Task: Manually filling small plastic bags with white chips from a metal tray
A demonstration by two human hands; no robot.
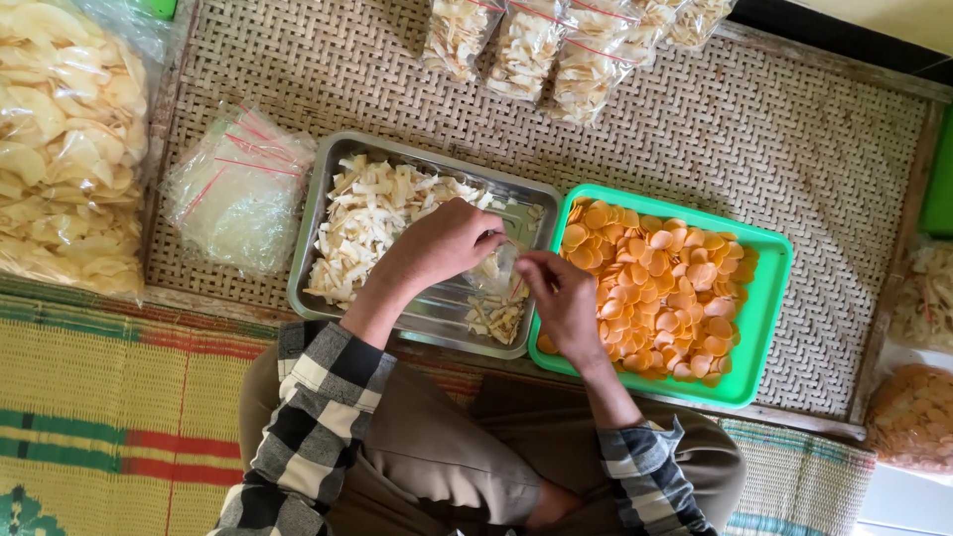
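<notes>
We look down on our left hand (442, 243), fingers curled over the steel tray (437, 313), pinching the mouth of a small clear bag (501, 270); what sits inside that bag is hard to make out through the plastic. Our right hand (561, 298) meets it at the same spot, fingertips gripping the bag's other edge, and the two hands hide most of the bag between them. Under them, pale white chip pieces (372, 213) heap the tray's left half, with a small cluster by the right wrist. Just beside, touching the tray, a green tray (759, 328) carries round orange chips (655, 283). Both sit on a woven bamboo mat (774, 139). To the left lies a stack of empty clear bags with red seal strips (238, 189); beyond it a big sack of pale crackers (65, 139), cut off by the frame. Along the top edge, filled sealed packets (556, 45) line up, their tops cropped. At far right, more bagged snacks (918, 412) are only partly in view.
</notes>
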